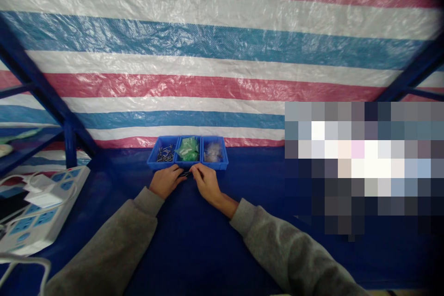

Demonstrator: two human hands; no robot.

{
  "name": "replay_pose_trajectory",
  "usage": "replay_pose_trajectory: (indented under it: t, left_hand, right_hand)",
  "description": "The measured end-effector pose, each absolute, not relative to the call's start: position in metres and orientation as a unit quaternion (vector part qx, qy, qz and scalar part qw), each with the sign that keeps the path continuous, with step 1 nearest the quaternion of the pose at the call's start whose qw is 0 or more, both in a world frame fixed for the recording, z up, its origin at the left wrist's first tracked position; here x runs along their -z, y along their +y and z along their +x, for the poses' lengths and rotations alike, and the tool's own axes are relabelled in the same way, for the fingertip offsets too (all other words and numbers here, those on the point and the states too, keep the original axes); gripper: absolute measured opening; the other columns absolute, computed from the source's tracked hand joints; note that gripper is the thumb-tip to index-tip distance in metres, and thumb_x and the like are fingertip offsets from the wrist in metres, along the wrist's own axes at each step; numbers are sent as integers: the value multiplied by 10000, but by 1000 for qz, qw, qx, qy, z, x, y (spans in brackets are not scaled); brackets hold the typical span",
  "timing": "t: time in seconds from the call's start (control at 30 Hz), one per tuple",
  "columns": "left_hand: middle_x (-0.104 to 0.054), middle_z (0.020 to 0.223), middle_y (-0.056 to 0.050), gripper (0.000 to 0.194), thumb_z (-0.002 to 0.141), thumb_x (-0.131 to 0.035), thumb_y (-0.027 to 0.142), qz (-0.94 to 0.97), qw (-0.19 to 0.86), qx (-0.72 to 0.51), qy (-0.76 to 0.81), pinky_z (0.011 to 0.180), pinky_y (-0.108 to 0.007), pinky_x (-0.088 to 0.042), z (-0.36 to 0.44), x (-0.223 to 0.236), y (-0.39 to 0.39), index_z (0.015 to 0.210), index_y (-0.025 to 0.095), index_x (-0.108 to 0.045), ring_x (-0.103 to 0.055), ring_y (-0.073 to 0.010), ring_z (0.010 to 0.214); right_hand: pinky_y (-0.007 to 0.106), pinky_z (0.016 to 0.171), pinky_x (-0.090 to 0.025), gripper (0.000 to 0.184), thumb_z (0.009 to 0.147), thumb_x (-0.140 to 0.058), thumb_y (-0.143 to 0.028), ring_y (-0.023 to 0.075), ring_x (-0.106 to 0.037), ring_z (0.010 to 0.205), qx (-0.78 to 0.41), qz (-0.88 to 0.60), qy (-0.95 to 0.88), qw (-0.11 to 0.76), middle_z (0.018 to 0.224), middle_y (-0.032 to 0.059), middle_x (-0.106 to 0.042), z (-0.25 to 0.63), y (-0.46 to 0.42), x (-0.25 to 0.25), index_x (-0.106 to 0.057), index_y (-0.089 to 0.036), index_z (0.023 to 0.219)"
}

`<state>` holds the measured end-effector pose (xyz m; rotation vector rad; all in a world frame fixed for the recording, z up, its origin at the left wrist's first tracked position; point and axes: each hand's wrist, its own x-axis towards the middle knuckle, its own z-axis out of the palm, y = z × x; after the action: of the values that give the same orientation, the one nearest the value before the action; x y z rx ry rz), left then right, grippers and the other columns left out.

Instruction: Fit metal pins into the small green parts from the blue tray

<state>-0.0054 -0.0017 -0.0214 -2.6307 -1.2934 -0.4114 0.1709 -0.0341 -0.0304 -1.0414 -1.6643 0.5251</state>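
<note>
My left hand (165, 181) and my right hand (207, 184) meet just in front of three small blue bins, fingers closed. Between their fingertips is a small, thin dark piece (186, 173), too small to identify; both hands seem to grip it. The left bin (160, 165) contains several slim metal pieces (166, 153). In the middle bin (188, 163) lies a crumpled green plastic bag (188, 149) with a white patch. Clear or whitish small plastic items (212, 152), hard to make out, fill part of the right bin (215, 165).
The bins stand at the back of a dark blue tabletop (194, 249), against a striped plastic sheet (208, 46). At left lies a white power strip (52, 222) with an adapter (45, 192) and cables. Blue frame posts (70, 143) rise beside it. A pixelated block covers the right side.
</note>
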Motion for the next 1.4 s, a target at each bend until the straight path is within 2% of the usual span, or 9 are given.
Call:
replay_pose_trajectory:
  t: [0.2,0.43,0.9,1.07,1.23,1.4]
  left_hand:
    - [-629,871,-24,248,887,-461,360,-886,51,168,-429,536,-213,-401,-5,25,0,849,217,-660,-608,-123,697]
    - [-619,848,-33,241,910,-413,308,-888,97,147,-424,527,-219,-385,-2,26,-1,854,188,-614,-596,-125,679]
    - [-608,830,-36,265,931,-362,314,-882,151,112,-433,493,-227,-346,-1,27,-1,858,172,-573,-580,-121,637]
    - [-628,820,-28,243,926,-374,304,-877,142,146,-434,527,-241,-371,-1,23,-4,873,187,-580,-599,-140,684]
    - [-648,848,-21,201,917,-397,276,-879,135,204,-410,576,-240,-405,-3,22,-6,913,198,-582,-611,-140,713]
    - [-655,866,-24,175,906,-427,262,-885,121,240,-380,627,-234,-435,-4,22,-6,916,188,-585,-619,-136,738]
  right_hand:
    - [234,644,-399,294,919,-368,-269,136,-558,671,-218,-432,-696,530,727,18,-616,171,-34,31,-624,-175,809]
    - [230,645,-395,292,921,-363,-262,135,-557,669,-215,-429,-696,534,726,18,-612,171,-34,31,-618,-172,811]
    - [220,626,-382,292,922,-368,-260,124,-542,650,-211,-430,-699,531,715,13,-605,171,-32,32,-619,-164,805]
    - [225,644,-393,283,923,-375,-287,128,-548,652,-208,-435,-695,534,720,12,-602,171,-32,33,-615,-167,834]
    - [227,610,-401,246,903,-427,-312,129,-534,594,-216,-456,-680,532,672,-14,-572,171,-32,36,-579,-186,1049]
    - [225,619,-404,211,896,-440,-293,125,-538,602,-214,-439,-692,533,689,-4,-591,170,-30,37,-609,-179,950]
